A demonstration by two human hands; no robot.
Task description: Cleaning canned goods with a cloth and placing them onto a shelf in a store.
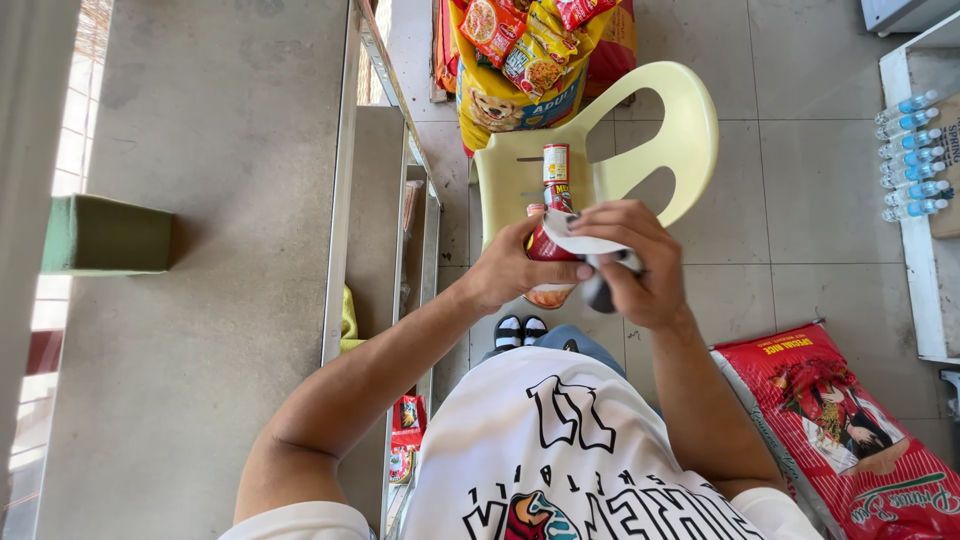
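On the far left we see a green rectangular block lying on a grey concrete ledge. Next to the ledge stands a narrow metal-framed shelf, and low in it we notice a small red packet.

Moving toward the middle, the left hand has its grip closed around a red cylindrical tin can and holds it in the air above a pale yellow plastic chair. A second can, tall, with a red and white label, stands upright on the seat of this chair, just behind the held one. Behind the chair leans a yellow sack with a dog picture, and some colourful snack packets rest on top of it.

The right hand has its grip closed on a white cloth with a dark part and presses it on the top of the held can.

Further right, a red printed sack lies on the tiled floor. At the right edge, several clear plastic bottles with blue caps lie in a row on a white shelf.
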